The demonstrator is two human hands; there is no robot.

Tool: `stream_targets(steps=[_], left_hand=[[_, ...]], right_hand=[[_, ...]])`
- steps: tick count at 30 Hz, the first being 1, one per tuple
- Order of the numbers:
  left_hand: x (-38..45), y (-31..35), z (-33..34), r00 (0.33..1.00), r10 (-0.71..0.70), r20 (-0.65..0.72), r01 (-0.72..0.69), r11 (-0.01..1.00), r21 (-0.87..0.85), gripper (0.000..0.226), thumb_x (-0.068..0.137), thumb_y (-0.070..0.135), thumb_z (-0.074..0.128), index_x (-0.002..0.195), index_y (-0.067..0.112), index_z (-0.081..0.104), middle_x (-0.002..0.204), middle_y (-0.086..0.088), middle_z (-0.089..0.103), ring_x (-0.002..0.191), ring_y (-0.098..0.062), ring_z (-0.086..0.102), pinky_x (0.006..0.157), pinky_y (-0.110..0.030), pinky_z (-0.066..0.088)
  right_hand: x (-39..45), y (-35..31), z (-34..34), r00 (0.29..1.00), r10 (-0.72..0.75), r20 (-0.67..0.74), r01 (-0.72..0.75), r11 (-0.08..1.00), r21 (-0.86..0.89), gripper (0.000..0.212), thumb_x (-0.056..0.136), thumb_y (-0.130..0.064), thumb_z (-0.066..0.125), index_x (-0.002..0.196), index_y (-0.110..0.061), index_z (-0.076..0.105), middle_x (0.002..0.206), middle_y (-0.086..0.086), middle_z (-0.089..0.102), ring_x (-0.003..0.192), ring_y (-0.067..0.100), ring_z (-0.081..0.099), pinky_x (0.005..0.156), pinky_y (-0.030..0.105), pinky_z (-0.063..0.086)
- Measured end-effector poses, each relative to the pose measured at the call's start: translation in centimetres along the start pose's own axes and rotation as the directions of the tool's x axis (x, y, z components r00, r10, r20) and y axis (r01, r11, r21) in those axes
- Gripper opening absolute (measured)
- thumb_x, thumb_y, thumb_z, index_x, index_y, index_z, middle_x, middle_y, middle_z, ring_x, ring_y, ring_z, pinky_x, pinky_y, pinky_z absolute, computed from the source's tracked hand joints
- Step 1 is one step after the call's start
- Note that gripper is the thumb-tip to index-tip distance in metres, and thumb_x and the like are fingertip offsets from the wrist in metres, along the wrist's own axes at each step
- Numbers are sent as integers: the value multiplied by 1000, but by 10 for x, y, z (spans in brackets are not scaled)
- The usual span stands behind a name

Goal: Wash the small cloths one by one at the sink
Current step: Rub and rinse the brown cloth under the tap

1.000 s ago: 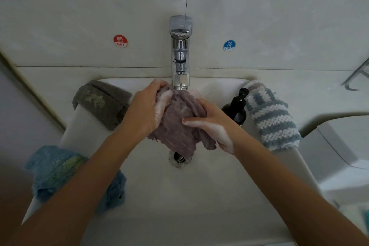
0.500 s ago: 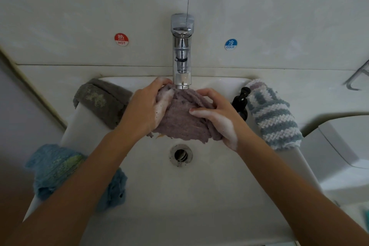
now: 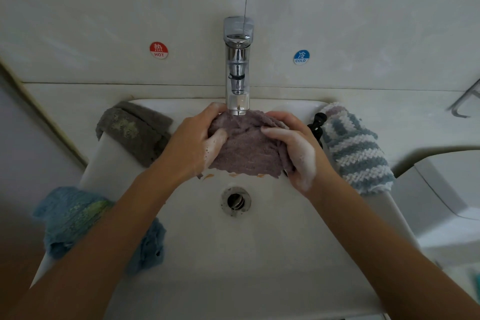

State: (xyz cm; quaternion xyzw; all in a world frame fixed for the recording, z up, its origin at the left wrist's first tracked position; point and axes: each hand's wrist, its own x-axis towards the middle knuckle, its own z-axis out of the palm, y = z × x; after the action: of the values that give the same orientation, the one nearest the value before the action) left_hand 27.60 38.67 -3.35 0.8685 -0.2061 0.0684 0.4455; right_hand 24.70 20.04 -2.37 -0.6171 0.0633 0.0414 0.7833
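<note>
We note a pale tiled wall (image 3: 363,34) with a mirror edge along the top, and below it a white sink (image 3: 259,254) with its drain (image 3: 235,200) at centre. Over the basin, directly beneath the chrome faucet (image 3: 237,67), we find the mauve cloth (image 3: 246,148), bunched, its long axis running left to right, lower hem hanging toward the drain. The left hand (image 3: 192,148) grips its left end, fingers curled into the fabric; the right hand (image 3: 296,148), soapy, grips the right end likewise. On the rim we record a blue cloth (image 3: 70,218) at left, a grey cloth (image 3: 132,130) behind it, a striped cloth (image 3: 355,148) at right, and a black pump bottle (image 3: 317,123) just beside that. Hot (image 3: 159,50) and cold (image 3: 301,57) stickers flank the faucet
</note>
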Motion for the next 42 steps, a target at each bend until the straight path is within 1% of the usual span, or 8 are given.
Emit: stream_targets(steps=[10, 15, 19, 24, 27, 32, 37, 42], left_hand=[[-1, -4, 6, 1000, 23, 1, -23, 1000, 4, 22, 89, 21, 45, 110, 23, 53, 76, 10, 59, 63, -5, 58, 53, -15, 42], [-2, -3, 10, 998, 30, -46, -30, 1000, -3, 31, 84, 30, 45, 112, 20, 54, 77, 12, 60, 65, -3, 59, 55, -18, 43], [-4, -2, 16, 991, 80, -107, -81, 997, 0, 26, 88, 46, 46, 102, 25, 55, 76, 15, 60, 69, -3, 61, 60, -21, 47], [-10, 2, 31, 981, 128, -144, -122, 991, 50, 39, 90, 56, 37, 83, 21, 55, 61, 10, 56, 58, -8, 58, 55, -32, 50], [-12, 5, 37, 974, 139, -180, -133, 990, 42, 45, 92, 53, 36, 77, 15, 54, 59, 5, 56, 56, -14, 58, 54, -37, 49], [-14, 10, 46, 960, 138, -242, -138, 990, 20, 39, 94, 37, 42, 65, 13, 42, 51, -6, 45, 46, -28, 45, 47, -46, 40], [-11, 11, 53, 960, 142, -242, -113, 985, 129, 36, 91, 42, 33, 64, 19, 38, 50, 12, 34, 42, -7, 35, 48, -18, 34], [-8, 9, 58, 967, 127, -219, -77, 972, 221, 34, 83, 48, 33, 64, 19, 37, 50, 16, 30, 42, -1, 31, 51, -11, 36]], right_hand=[[0, -1, 1, 1000, 0, -10, 0, 999, -33, 22, 87, 4, 56, 92, -12, 69, 86, 6, 71, 79, 20, 69, 69, 34, 57], [-2, -1, 6, 998, -28, -57, 27, 999, -30, 8, 92, -14, 63, 95, -8, 68, 94, 10, 72, 86, 23, 71, 70, 34, 59], [-4, 2, 11, 994, -41, -105, 35, 998, -61, 39, 97, -37, 57, 106, 0, 65, 106, 20, 71, 98, 31, 70, 85, 46, 59], [-7, 9, 18, 984, -54, -173, 40, 996, -80, 37, 97, -33, 58, 98, 3, 61, 88, 21, 65, 77, 29, 69, 59, 33, 58], [-7, 11, 21, 977, -60, -202, 41, 994, -99, 31, 96, -32, 60, 91, -2, 62, 80, 17, 60, 73, 28, 64, 60, 35, 55], [-8, 17, 23, 966, -70, -248, 44, 993, -110, 28, 96, -23, 59, 73, -9, 57, 60, 3, 55, 50, 12, 54, 39, 17, 37], [-9, 26, 32, 958, -109, -264, 85, 991, -100, 27, 95, -14, 54, 82, 9, 57, 69, 13, 47, 54, 21, 42, 37, 19, 30], [-8, 27, 33, 946, -156, -283, 128, 985, -116, 27, 94, -11, 54, 67, -7, 51, 57, 9, 39, 51, 21, 38, 42, 23, 29]])
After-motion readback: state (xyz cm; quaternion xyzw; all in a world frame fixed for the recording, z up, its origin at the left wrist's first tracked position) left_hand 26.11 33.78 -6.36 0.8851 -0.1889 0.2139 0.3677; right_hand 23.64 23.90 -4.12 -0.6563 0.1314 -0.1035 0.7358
